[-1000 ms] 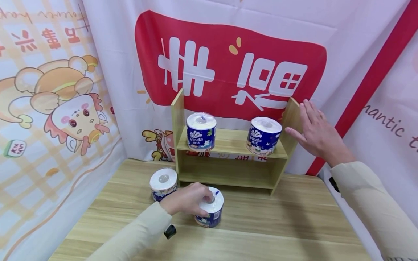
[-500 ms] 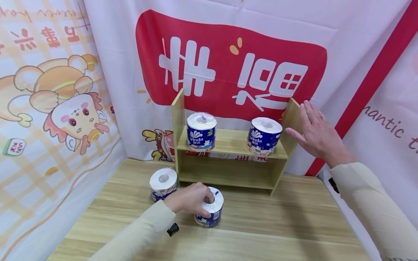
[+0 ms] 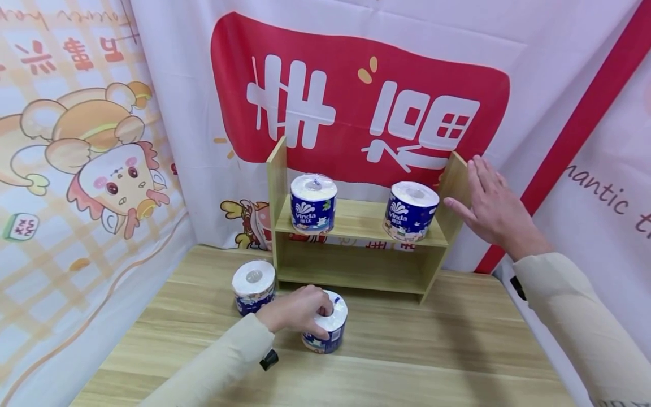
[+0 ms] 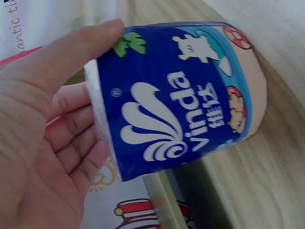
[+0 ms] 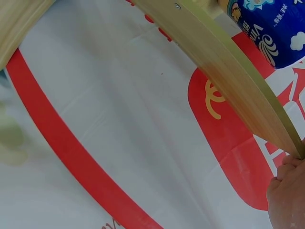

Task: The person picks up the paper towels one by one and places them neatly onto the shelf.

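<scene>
One roll stands on the worktop near the shelf's seven o'clock, pinched in the left hand, thumb outside, fingers at its core. At three o'clock the right hand lies straight-fingered against the side panel. Slick wrap could let the roll slip; swinging toward ten might topple its neighbour.

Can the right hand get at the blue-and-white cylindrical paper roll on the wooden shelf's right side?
Probably yes, but not straight across: the upright pale wooden side panel stands between the right hand and the paper roll; its front looks unobstructed.
</scene>
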Tool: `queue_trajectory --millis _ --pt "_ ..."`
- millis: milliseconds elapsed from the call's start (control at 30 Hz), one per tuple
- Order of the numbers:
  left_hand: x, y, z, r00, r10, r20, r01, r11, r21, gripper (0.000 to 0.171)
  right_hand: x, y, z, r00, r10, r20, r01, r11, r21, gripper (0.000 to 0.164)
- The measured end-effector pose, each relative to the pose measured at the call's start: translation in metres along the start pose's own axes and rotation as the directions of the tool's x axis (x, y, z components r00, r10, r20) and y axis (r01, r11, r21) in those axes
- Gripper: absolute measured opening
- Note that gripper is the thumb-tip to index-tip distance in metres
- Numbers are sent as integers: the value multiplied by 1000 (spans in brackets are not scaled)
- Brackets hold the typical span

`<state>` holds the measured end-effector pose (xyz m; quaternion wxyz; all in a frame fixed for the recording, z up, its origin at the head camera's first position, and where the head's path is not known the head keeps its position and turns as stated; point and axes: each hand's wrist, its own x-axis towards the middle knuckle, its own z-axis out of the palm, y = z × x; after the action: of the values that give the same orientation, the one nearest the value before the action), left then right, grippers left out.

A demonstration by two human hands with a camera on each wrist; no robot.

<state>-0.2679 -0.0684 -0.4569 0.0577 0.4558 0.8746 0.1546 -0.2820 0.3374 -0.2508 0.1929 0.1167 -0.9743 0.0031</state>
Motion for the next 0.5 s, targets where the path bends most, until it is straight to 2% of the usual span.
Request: queue_trajectory --millis 133,300,500 --pt "-1 -3 5 999 18 -26 -18 1000 19 39 0 0 1 1000 0 -4 0 1000 4 103" --pt "0 -6 8 998 44 -55 -44 999 -11 36 -1 0 1 1000 0 -10 0 1000 6 103" --pt "0 -10 12 998 20 -61 -23 999 -38 30 0 1 1 1000 -1 -11 1 1000 8 103"
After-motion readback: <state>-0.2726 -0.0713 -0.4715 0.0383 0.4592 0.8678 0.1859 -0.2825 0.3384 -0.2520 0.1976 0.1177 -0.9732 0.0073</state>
